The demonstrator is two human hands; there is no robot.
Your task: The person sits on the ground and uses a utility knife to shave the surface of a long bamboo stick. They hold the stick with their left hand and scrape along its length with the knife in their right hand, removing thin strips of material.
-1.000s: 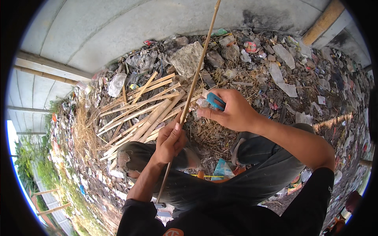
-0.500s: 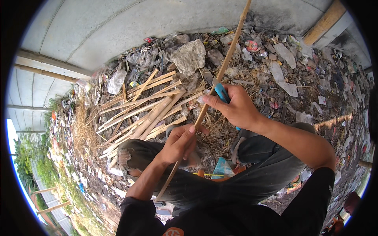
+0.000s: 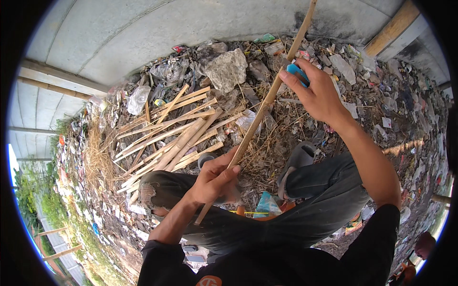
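A long bamboo strip slants across the space above my legs, its far end up against the wall area. My left hand is closed round its lower part, thumb along the top. In my right hand is a blue utility knife, gripped with its blade lying on the strip farther up; the thumb presses beside the strip. To the left, a pile of split bamboo strips lies loosely crossed on the ground.
Littered ground with plastic scraps and dry straw surrounds me. A large rock sits beyond the pile, in front of the grey wall. My feet in grey shoes are drawn in close. A blue packet lies between my legs.
My right hand has slid the knife up along the strip, away from me. The strip has shifted with its top to the right, and its lower end now shows less below my left hand.
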